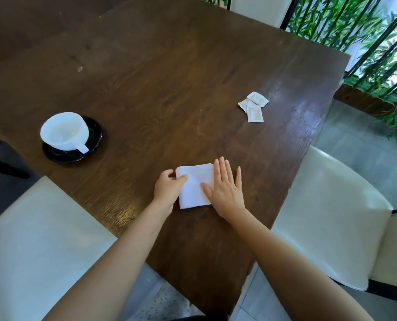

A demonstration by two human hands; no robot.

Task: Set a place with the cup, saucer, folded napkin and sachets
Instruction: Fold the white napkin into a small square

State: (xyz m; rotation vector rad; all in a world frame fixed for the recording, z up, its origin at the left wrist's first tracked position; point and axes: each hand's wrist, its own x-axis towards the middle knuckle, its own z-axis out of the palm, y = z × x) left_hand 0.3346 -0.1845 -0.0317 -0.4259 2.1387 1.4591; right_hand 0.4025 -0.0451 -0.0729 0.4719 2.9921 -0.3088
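A folded white napkin [194, 185] lies on the dark wooden table [169, 77] near its front edge. My left hand [169, 188] pinches the napkin's left edge between thumb and fingers. My right hand [226, 189] lies flat, fingers spread, pressing on the napkin's right side. A white cup [64, 132] stands on a black saucer [95, 137] at the left, its handle pointing toward me. Three white sachets [253, 106] lie overlapping in a loose pile at the right.
A white cushioned chair [37, 239] stands at the table's near left and another white chair [331, 216] at the near right. Black railing bars [378, 42] with green plants behind them run along the far right, past the table edge.
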